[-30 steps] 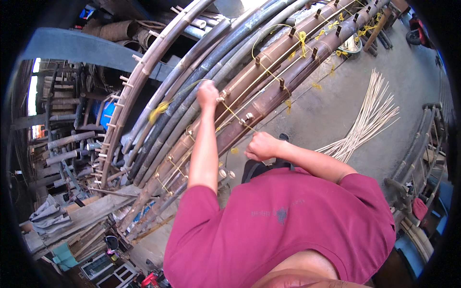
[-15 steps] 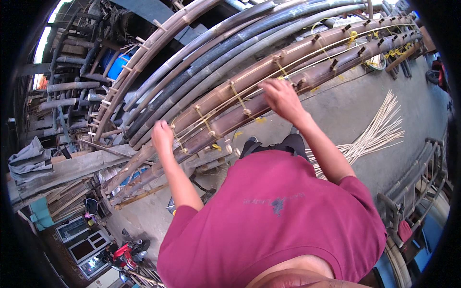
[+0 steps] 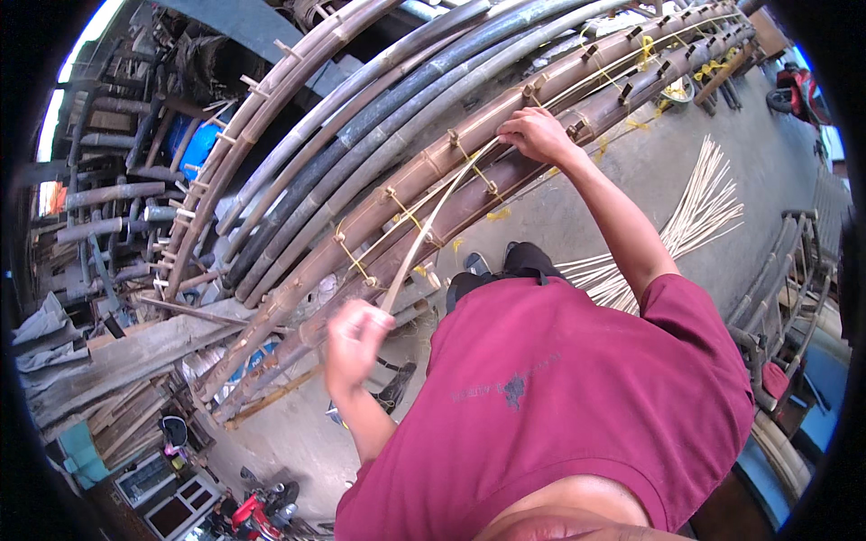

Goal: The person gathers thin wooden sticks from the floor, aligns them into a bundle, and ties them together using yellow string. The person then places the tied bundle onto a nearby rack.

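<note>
My right hand [image 3: 537, 135] is closed, fingertips pinching a thin pale bamboo strip [image 3: 420, 239]. The strip bows upward from there to my left hand [image 3: 354, 347], slightly blurred, its fingers curled around the near end. Beneath the strip lie two long brown bamboo poles, the farther one [image 3: 428, 165] and the nearer one [image 3: 397, 261], side by side on a slant. Yellow cord ties [image 3: 408, 213] cross between them at intervals, looped on short pegs. Other pale strips run lengthwise between the poles, partly hidden by my right hand.
Thin pale sticks [image 3: 690, 216] lie fanned on the concrete floor at the right. Dark curved poles [image 3: 361, 149] and a pegged brown pole [image 3: 236, 135] stretch behind. A bamboo frame [image 3: 767, 307] stands at the far right. Red motorbikes, one at lower left [image 3: 257, 509], are parked around.
My left hand has come off the far pole and moved down toward me, lifting the strip's near end into an arc. My right hand has shifted slightly up along the poles.
</note>
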Motion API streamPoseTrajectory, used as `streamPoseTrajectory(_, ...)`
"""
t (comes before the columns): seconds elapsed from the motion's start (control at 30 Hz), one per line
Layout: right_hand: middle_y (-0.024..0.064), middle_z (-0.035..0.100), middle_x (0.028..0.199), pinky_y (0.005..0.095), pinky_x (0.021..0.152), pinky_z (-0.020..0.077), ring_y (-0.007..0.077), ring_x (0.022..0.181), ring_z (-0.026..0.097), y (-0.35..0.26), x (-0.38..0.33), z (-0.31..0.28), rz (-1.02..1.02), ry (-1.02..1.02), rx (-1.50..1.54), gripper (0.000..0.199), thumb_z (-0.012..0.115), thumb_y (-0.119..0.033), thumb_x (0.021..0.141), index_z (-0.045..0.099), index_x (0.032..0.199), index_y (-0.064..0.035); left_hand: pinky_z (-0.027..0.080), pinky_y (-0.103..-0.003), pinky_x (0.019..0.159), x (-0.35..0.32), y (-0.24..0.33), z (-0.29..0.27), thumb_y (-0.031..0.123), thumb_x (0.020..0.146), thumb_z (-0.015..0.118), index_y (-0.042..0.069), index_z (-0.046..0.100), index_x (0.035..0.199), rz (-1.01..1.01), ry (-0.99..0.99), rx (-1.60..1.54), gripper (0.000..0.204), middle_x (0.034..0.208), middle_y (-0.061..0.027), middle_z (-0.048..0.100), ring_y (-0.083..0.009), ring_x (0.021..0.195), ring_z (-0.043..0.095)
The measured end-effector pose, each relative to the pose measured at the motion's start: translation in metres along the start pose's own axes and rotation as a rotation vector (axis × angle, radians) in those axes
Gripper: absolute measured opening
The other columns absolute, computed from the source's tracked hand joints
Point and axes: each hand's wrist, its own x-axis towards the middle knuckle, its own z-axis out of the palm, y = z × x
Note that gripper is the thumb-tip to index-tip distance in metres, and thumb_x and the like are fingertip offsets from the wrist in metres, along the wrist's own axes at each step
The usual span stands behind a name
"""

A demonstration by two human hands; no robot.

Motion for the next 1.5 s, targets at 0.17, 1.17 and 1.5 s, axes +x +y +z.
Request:
streamPoseTrajectory(0.17, 0.0050, 0.068, 0.095, 0.0418, 0.090, 0.0452, 0.0252, 0.100, 0.062, 0.007, -0.002, -0.003, -0.019, -0.014, 0.041, 0.021, 0.063, -0.035, 0.087, 0.073, 0.095, -0.0186, 0.047, -0.044, 0.072, 0.033, -0.009, -0.007, 0.020, 0.085, 0.064, 0.001, 0.069, 0.084, -0.154, -0.056, 0.683, 0.020, 0.082, -0.0184, 0.065, -0.0363, 0.080, 0.061)
streamPoseTrajectory(1.17, 0.0161, 0.068, 0.083, 0.0402, 0.071, 0.0488, 0.0297, 0.078, 0.065, -0.061, 0.091, 0.029, 0.076, -0.095, 0.208, 0.055, 0.050, -0.056, 0.093, 0.073, 0.088, -0.0068, 0.047, -0.048, 0.086, 0.249, -0.069, 0.176, 0.027, 0.100, 0.045, 0.002, 0.064, 0.112, 0.086, -0.120, 0.146, 0.033, 0.104, -0.0266, 0.064, -0.0432, 0.105, 0.060)
streamPoseTrajectory(1.5, 0.0240, 0.059, 0.067, 0.0514, 0.061, 0.0461, 0.0431, 0.064, 0.058, -0.096, -0.087, 0.063, -0.161, -0.247, 0.615, 0.039, 0.052, -0.030, 0.093, 0.060, 0.069, -0.0003, 0.050, -0.035, 0.068, 0.245, -0.067, 0.175, 0.024, 0.097, 0.054, 0.002, 0.068, 0.099, 0.056, 0.020, 0.141, 0.026, 0.082, -0.0149, 0.069, -0.0220, 0.077, 0.068)
